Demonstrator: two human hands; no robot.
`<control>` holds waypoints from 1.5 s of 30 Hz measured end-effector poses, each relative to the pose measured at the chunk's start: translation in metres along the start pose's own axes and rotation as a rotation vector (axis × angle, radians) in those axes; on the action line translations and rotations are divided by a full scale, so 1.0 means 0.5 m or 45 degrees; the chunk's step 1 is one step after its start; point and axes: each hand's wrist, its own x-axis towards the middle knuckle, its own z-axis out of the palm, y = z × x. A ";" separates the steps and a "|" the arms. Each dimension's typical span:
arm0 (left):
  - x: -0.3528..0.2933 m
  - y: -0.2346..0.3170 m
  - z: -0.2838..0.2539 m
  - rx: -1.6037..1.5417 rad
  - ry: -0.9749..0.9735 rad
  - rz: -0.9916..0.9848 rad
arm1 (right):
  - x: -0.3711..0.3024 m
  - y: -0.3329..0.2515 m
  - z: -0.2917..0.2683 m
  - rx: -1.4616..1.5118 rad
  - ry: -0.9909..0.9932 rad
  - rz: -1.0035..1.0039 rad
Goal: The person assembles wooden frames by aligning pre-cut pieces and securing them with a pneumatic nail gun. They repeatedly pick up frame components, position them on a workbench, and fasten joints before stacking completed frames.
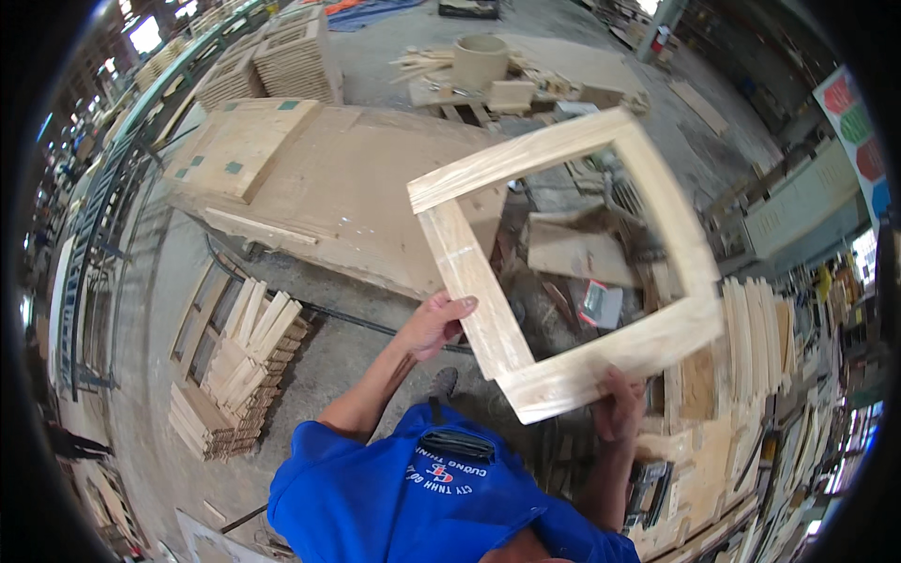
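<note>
A pale wooden frame, four-sided with one curved side, is held up in front of me, tilted in the air. My left hand grips its left rail, with the thumb on the upper face. At the lower rail my right hand holds the frame from beneath; most of its fingers are hidden behind the wood. Left of the frame is a low workbench with a flat tan top, and a light board lies on its far left end.
Stacked wooden strips stand on the floor at left. Tall piles of frames rise behind the bench. A round tan tub sits among scrap wood. To my right, a wooden table carries tools and curved pieces.
</note>
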 end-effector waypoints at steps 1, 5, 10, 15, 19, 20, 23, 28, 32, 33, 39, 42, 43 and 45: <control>0.003 0.038 -0.029 0.011 0.082 0.079 | 0.051 0.031 0.054 0.043 -0.105 0.080; 0.031 0.137 -0.193 0.179 0.292 0.088 | 0.201 0.174 0.232 0.345 -0.231 0.197; 0.050 0.190 -0.314 -0.085 0.782 0.320 | 0.356 0.346 0.373 0.464 -0.208 0.437; -0.062 0.118 -0.370 -0.039 0.808 0.168 | 0.478 0.469 0.451 0.520 -0.193 0.486; -0.171 -0.018 -0.359 0.030 1.071 -0.204 | 0.524 0.485 0.492 0.012 -0.290 0.812; -0.186 -0.049 -0.343 0.046 1.263 -0.319 | 0.524 0.481 0.491 -0.218 -0.356 0.935; -0.195 -0.109 -0.311 0.312 1.126 -0.426 | 0.495 0.480 0.409 -0.784 -0.660 0.891; -0.124 -0.144 -0.310 1.043 0.850 -0.284 | 0.376 0.437 0.292 -0.704 -0.499 0.861; -0.017 -0.116 -0.286 1.678 0.303 -0.400 | 0.248 0.359 0.138 -0.714 -0.199 0.826; 0.001 -0.118 -0.281 1.732 0.215 -0.386 | 0.212 0.359 0.089 -0.709 -0.044 0.855; 0.055 -0.166 -0.207 1.974 -0.331 -0.403 | 0.012 0.389 -0.137 -0.589 0.579 0.820; 0.065 -0.201 -0.149 1.954 -0.562 -0.463 | -0.061 0.416 -0.182 -0.390 0.719 0.784; 0.072 -0.217 -0.132 1.926 -0.609 -0.461 | -0.084 0.424 -0.189 -0.304 0.752 0.745; 0.097 -0.249 -0.090 1.928 -0.683 -0.343 | -0.099 0.439 -0.192 -0.239 0.777 0.645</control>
